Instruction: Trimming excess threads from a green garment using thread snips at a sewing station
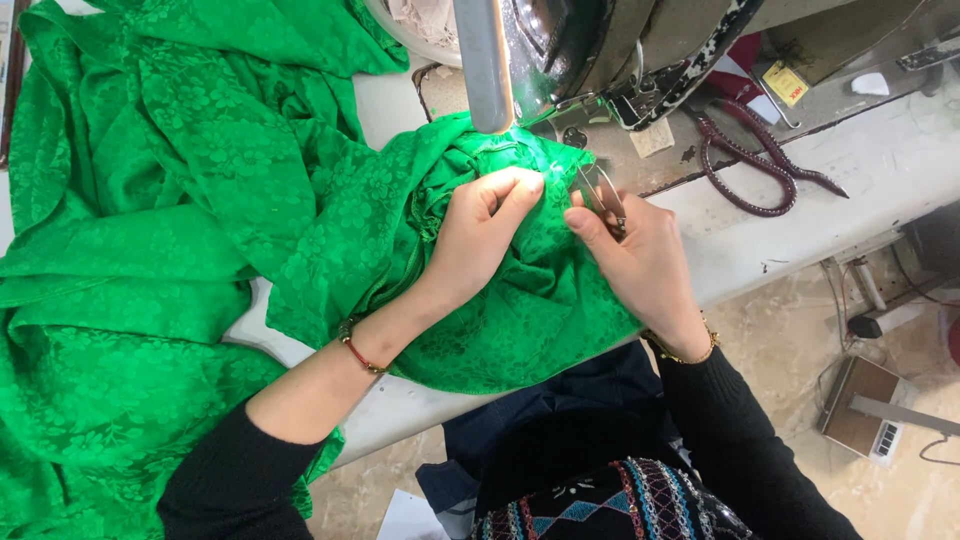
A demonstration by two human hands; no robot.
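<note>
Green fabric [200, 220] is lying bunched under the sewing machine [600, 50].
Head view: left hand [480, 235] is pinching the fabric just below the machine; right hand [640, 265] is gripping small scissors [600, 190] beside it.

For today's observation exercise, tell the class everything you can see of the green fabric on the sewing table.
The green fabric is a bright, slightly shiny cloth with a woven flower pattern. It lies rumpled in large folds across the white table, spilling over its near edge at left. One bunched part sits under the sewing machine, lit by its lamp. The left hand pinches the gathers there; the right hand, holding small metal snips, rests on the cloth beside it.
</note>
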